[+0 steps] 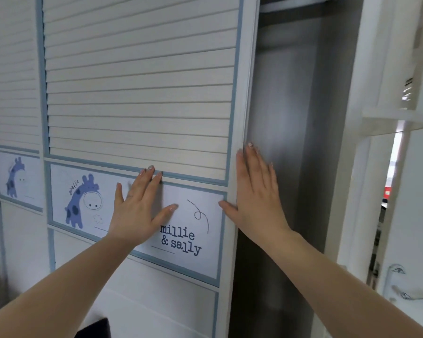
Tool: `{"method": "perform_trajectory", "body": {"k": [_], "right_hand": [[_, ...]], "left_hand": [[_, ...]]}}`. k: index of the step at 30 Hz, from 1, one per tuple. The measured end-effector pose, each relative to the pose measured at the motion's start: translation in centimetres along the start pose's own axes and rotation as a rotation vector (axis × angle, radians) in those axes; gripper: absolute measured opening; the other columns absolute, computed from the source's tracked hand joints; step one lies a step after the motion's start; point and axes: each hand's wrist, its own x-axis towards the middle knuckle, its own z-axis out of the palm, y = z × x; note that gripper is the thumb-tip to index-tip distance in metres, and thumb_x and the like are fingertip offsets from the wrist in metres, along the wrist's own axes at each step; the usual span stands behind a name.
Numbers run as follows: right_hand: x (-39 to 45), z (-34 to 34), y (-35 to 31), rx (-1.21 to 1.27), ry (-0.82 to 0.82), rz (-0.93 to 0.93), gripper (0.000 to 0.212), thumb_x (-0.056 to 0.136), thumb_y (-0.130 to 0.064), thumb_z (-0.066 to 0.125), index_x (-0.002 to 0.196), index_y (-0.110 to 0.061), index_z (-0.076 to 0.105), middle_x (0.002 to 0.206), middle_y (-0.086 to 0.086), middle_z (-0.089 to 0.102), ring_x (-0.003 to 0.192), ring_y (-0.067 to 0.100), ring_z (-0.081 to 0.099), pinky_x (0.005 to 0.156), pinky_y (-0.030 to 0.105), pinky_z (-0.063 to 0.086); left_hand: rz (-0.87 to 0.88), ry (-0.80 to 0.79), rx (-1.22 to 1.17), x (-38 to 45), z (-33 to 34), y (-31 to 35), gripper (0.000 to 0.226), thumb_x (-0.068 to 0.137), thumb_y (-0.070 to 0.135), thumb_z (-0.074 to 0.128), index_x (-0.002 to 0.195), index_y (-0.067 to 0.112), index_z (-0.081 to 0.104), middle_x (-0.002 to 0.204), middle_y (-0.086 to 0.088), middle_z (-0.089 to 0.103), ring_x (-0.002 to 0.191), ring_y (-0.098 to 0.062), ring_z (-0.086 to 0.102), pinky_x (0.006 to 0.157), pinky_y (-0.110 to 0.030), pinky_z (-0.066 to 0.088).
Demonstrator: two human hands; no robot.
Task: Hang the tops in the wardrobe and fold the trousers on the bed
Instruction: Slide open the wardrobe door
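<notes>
A white wardrobe sliding door (137,93) with louvred slats and blue trim fills the view. Its picture panel (193,230) shows a blue giraffe and the words "millie & sally". My left hand (139,206) lies flat on that panel, fingers straight and spread. My right hand (257,189) presses flat against the door's right edge, thumb on the door front and fingers toward the opening. To the right of the door the wardrobe interior (291,142) shows as a dark grey gap. No tops or trousers are in view.
A second louvred door (15,93) with the same giraffe panel stands at the left. At the right is a white room door (405,276) with a metal handle (398,284), ajar. Something dark (93,329) shows at the bottom edge.
</notes>
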Motion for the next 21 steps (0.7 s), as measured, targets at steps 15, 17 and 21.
{"method": "perform_trajectory", "body": {"k": [15,17,21], "right_hand": [[5.4,6.5,-7.1,0.325,-0.102,-0.036,0.110,0.086,-0.050,0.059,0.133,-0.023,-0.037,0.154,-0.003,-0.030,0.145,0.013,-0.017,0.117,0.036,-0.009],[6.2,7.2,-8.3,0.348,-0.107,-0.048,0.110,0.086,-0.050,0.060,0.132,-0.024,-0.037,0.149,-0.006,-0.033,0.145,0.013,-0.015,0.118,0.036,-0.006],[7.4,8.6,-10.3,0.392,-0.119,-0.074,0.110,0.085,-0.049,0.062,0.132,-0.027,-0.036,0.144,-0.010,-0.036,0.146,0.014,-0.012,0.120,0.038,-0.001]], "left_hand": [[-0.015,-0.034,-0.016,1.1,0.1,-6.8,0.104,0.074,0.086,0.021,0.153,0.019,0.007,0.161,0.004,0.001,0.147,-0.011,-0.003,0.115,-0.055,0.002],[0.037,-0.046,-0.007,1.0,-0.1,-6.9,0.103,0.075,0.086,0.018,0.153,0.021,0.004,0.161,0.006,-0.003,0.147,-0.011,-0.004,0.116,-0.053,0.000],[0.138,-0.019,0.011,0.9,0.0,-6.9,0.094,0.079,0.083,0.021,0.150,0.027,-0.003,0.158,0.008,-0.006,0.147,-0.013,-0.004,0.116,-0.047,-0.005]]}}
